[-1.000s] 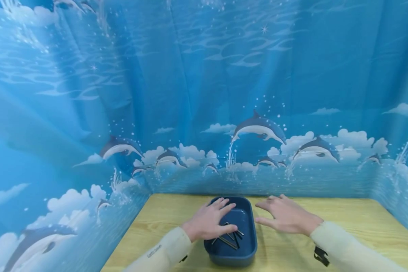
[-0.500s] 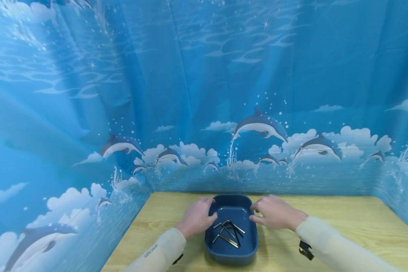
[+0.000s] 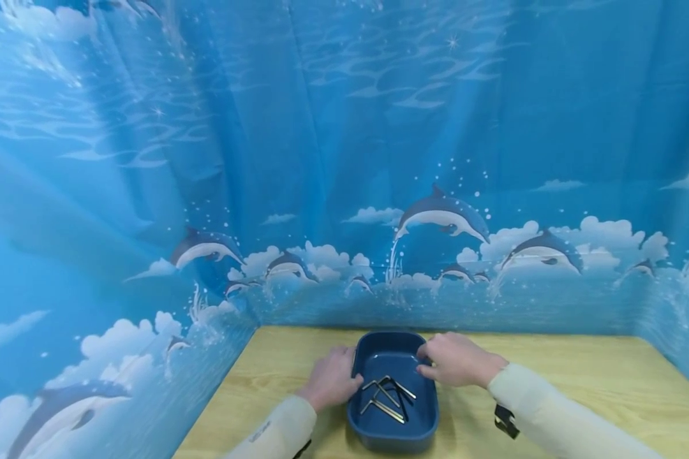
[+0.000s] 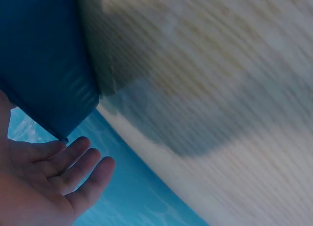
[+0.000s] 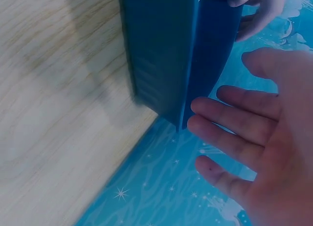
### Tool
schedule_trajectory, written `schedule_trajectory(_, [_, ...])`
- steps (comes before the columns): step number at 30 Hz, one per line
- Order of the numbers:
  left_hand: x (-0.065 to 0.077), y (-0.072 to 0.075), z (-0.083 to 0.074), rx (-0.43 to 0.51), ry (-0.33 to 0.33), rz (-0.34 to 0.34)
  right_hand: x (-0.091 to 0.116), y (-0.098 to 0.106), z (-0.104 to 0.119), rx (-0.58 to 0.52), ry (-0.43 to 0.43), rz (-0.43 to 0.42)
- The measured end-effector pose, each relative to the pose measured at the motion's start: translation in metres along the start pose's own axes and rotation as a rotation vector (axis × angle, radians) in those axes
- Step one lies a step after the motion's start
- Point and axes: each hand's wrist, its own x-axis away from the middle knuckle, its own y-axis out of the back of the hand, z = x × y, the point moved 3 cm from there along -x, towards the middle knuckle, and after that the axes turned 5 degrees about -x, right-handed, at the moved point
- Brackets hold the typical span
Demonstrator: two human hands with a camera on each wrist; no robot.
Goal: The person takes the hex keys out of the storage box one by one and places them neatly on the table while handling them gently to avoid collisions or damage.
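Note:
A deep navy-blue rectangular tray (image 3: 393, 440) stands on the table, with several L-shaped hex keys (image 3: 388, 411) lying in a loose heap on its floor. My left hand (image 3: 330, 377) is at the tray's left side, thumb by the rim. In the left wrist view its fingers (image 4: 93, 184) extend loosely beside a tray corner. At the right rim is my right hand (image 3: 456, 360); the right wrist view shows its fingers (image 5: 230, 140) spread and lightly bent, the middle ones close to or touching the rim. Neither hand holds a hex key.
The light wood-grain table (image 3: 281, 357) extends to both sides of the tray. A blue curtain (image 3: 344, 159) printed with dolphins and clouds hangs behind it and along the sides.
My left hand has drawn back from over the tray to its left side, uncovering the hex keys. My right hand has come left to the right rim. The tray stays almost in place.

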Motion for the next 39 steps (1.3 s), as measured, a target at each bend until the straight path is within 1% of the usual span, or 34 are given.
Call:
schedule_trajectory(5, [-0.002, -0.004, -0.006, 0.036, -0.001, -0.009, -0.001, 0.001, 0.002, -0.044, -0.027, 0.002])
schedule_trajectory(9, [0.002, -0.006, -0.003, 0.029, 0.002, -0.028, -0.012, -0.003, 0.008, -0.047, -0.032, 0.008])
schedule_trajectory(10, [0.0, -0.006, -0.005, 0.027, 0.001, -0.035, -0.013, -0.002, 0.007, -0.041, -0.036, 0.012])
schedule_trajectory(13, [0.005, -0.005, -0.001, 0.008, 0.011, -0.046, -0.024, -0.006, 0.013, -0.058, -0.034, 0.034])
schedule_trajectory(18, [0.004, -0.006, -0.004, 0.0, -0.004, -0.059, -0.038, -0.012, 0.012, -0.068, -0.083, 0.063])
schedule_trajectory(24, [0.003, -0.008, -0.007, 0.008, 0.023, -0.044, -0.053, -0.022, 0.01, -0.096, -0.148, 0.126])
schedule_trajectory(27, [0.004, -0.007, -0.008, 0.01, 0.028, -0.04, -0.059, -0.027, 0.013, -0.101, -0.161, 0.151])
schedule_trajectory(32, [0.003, -0.009, -0.008, 0.013, 0.036, -0.039, -0.068, -0.033, 0.018, -0.082, -0.188, 0.191])
schedule_trajectory(36, [0.003, -0.01, -0.008, 0.015, 0.063, -0.022, -0.074, -0.04, 0.021, -0.069, -0.237, 0.235])
schedule_trajectory(39, [0.003, -0.012, -0.007, 0.017, 0.077, -0.004, -0.077, -0.046, 0.022, -0.057, -0.276, 0.246])
